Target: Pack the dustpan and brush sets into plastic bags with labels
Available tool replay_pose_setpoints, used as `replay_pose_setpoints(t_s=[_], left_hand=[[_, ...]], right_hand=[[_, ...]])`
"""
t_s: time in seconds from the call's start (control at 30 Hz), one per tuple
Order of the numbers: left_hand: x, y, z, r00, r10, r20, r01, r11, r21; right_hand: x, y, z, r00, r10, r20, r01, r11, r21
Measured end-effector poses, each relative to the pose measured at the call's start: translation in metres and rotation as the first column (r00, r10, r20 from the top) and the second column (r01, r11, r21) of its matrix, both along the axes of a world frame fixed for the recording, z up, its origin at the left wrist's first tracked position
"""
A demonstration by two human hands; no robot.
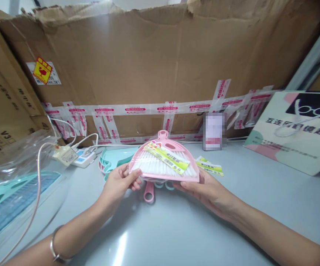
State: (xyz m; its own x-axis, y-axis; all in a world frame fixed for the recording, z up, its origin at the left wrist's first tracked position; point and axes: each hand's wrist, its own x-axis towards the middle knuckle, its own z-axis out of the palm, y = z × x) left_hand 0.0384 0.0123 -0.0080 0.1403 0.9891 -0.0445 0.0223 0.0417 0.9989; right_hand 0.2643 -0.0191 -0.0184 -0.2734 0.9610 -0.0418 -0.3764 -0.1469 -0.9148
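Between my two hands is a pink dustpan and brush set (pixel 164 162) in clear wrap, with white bristles and a yellow-green label (pixel 167 158) lying across them. My left hand (pixel 122 179) grips its left corner, thumb on top. At the right corner, my right hand (pixel 204 186) is closed on the edge, its fingers partly hidden underneath. Behind the set, teal dustpans (pixel 118 159) lie on the table. A pink handle with a ring end (pixel 149 193) shows below it. More yellow-green labels (pixel 210 167) are just behind my right hand.
A large taped cardboard box (pixel 154 66) stands along the back. At left are a wrapped teal dustpan set (pixel 18 199), a power strip (pixel 84 158) with a plugged adapter (pixel 65 155), and a looping cable (pixel 38 184). A printed sign board (pixel 295 133) leans at right, near a propped phone-like object (pixel 214 131).
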Motion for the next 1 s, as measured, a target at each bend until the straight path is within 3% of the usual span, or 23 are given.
replay_pose_setpoints(t_s=[0.1,0.2,0.37,0.5,0.63,0.7,0.77,0.83,0.9,0.93,1.0], left_hand=[[0.001,-0.001,0.001,1.000,0.018,0.005,-0.018,1.000,0.005],[0.002,-0.003,0.001,1.000,-0.008,0.001,0.008,1.000,-0.007],[0.007,-0.008,0.001,0.984,-0.143,0.102,0.147,0.989,-0.029],[0.009,-0.010,-0.003,0.944,-0.234,0.231,0.250,0.967,-0.044],[0.008,-0.008,-0.004,0.937,-0.163,0.309,0.208,0.971,-0.118],[0.007,-0.008,-0.002,0.934,-0.091,0.345,0.161,0.971,-0.179],[0.006,-0.007,0.000,0.931,-0.039,0.362,0.128,0.966,-0.224],[0.005,-0.006,0.001,0.932,-0.025,0.362,0.120,0.963,-0.242],[0.005,-0.006,0.001,0.935,-0.031,0.353,0.122,0.964,-0.238],[0.005,-0.006,0.000,0.936,-0.038,0.350,0.126,0.965,-0.232],[0.006,-0.008,-0.001,0.938,-0.058,0.341,0.139,0.966,-0.219]], right_hand=[[-0.002,0.000,0.001,1.000,0.027,-0.001,-0.027,0.999,0.031],[-0.003,0.004,-0.003,0.999,-0.052,-0.015,0.052,0.999,0.002],[-0.002,0.007,-0.009,0.977,-0.211,0.025,0.212,0.976,-0.045],[-0.003,0.006,-0.008,0.962,-0.245,0.122,0.248,0.969,-0.011],[-0.002,0.010,-0.012,0.937,-0.213,0.277,0.202,0.977,0.071],[0.001,0.012,-0.016,0.882,-0.308,0.356,0.265,0.950,0.165],[0.004,0.013,-0.020,0.761,-0.527,0.378,0.411,0.843,0.348],[0.006,0.009,-0.021,0.583,-0.731,0.353,0.441,0.650,0.618],[0.007,0.003,-0.018,0.440,-0.830,0.343,0.198,0.462,0.864],[0.006,-0.001,-0.016,0.392,-0.853,0.344,0.025,0.383,0.923],[0.005,-0.007,-0.012,0.336,-0.870,0.361,-0.253,0.286,0.924]])
